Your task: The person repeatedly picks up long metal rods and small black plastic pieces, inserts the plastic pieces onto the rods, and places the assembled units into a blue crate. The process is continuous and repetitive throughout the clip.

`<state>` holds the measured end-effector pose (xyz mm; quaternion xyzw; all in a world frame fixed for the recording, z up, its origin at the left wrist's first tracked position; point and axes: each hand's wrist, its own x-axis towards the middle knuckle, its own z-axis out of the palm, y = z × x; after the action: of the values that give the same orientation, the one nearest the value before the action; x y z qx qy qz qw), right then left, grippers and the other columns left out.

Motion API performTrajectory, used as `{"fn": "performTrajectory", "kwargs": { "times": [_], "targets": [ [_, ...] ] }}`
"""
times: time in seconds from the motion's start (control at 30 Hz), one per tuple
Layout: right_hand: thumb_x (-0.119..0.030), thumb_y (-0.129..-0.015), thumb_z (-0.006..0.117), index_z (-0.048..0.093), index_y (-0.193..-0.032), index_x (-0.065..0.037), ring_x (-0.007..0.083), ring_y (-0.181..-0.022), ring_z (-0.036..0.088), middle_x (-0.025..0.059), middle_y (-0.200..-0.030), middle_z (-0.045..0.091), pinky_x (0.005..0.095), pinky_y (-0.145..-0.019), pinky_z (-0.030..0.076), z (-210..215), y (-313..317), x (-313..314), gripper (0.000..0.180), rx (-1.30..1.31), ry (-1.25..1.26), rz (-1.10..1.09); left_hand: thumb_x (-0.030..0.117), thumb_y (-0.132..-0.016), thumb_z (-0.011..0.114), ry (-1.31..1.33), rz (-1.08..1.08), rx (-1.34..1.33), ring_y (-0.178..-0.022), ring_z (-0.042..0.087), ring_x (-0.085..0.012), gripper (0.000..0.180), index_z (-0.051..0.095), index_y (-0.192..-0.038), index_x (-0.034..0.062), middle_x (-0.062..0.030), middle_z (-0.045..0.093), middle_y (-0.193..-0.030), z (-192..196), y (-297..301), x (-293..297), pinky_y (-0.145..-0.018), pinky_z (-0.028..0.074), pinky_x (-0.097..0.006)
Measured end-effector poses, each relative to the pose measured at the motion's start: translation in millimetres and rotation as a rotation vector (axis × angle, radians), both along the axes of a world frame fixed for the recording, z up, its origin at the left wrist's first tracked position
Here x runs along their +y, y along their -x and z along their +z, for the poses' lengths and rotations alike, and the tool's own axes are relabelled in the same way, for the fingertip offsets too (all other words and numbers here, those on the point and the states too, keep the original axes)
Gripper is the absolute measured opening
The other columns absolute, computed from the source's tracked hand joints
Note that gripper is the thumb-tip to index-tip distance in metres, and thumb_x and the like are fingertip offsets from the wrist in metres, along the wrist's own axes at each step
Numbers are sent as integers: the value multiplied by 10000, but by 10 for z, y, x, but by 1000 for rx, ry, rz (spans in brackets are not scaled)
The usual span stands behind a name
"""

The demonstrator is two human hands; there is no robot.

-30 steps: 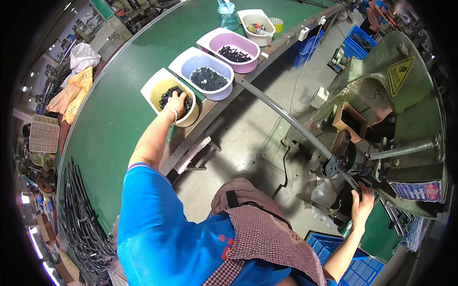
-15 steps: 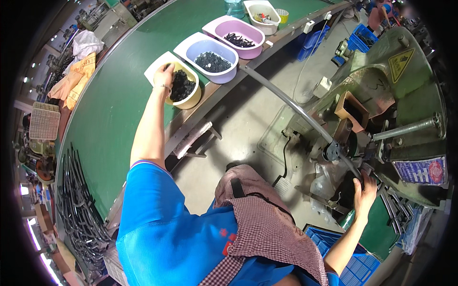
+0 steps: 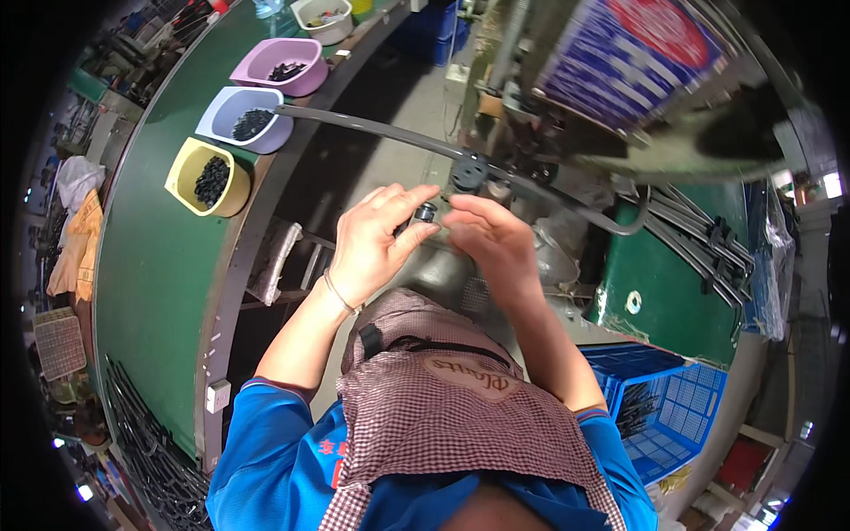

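Note:
My left hand (image 3: 376, 237) is in front of my apron, thumb and fingers closed on a small black cylindrical part (image 3: 426, 212). Facing it from the right, my right hand (image 3: 498, 243) has its fingers stretched out and a little blurred, close to the same part. Just beyond both hands runs a long dark grey tube (image 3: 376, 129), bent into a hook at its right end. A round black fitting (image 3: 470, 172) sits on the tube near my fingertips. What bears the tube is hidden.
On the green table (image 3: 146, 265) at left stand a yellow bin (image 3: 181, 181), a blue bin (image 3: 212, 115) and a pink bin (image 3: 252, 66), holding black parts. Bent black tubes (image 3: 695, 243) lie at right, above a blue crate (image 3: 682, 416). A machine (image 3: 708, 150) rises beyond.
My left hand has come away from the yellow bin with a small black part. My right hand has left the tube's near end and moved to meet it. The view has turned right.

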<state>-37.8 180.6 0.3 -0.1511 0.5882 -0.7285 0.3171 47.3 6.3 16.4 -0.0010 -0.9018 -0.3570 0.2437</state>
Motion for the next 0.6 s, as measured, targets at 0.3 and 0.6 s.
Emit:
{"fn": "performTrajectory", "kwargs": {
  "times": [0.3,0.6],
  "targets": [
    [-40,-823,732,706,-1029,7,105,-770,616,46,-902,702,242,-717,507,-16,213,445,213,424,-135,-99,146,-867,724,-280,-85,-57,-595,495,-157,320,686,-1174,64,-36,551,-695,-201,86,511,-548,427,-293],
    [-73,-791,754,736,-1072,-42,243,-942,693,134,-1026,740,325,-859,526,-96,944,316,283,889,-354,-229,404,-999,584,-1731,-165,-264,-580,379,-103,347,506,-830,112,5,421,-736,-214,281,-464,-455,278,-210]
  ]
}}
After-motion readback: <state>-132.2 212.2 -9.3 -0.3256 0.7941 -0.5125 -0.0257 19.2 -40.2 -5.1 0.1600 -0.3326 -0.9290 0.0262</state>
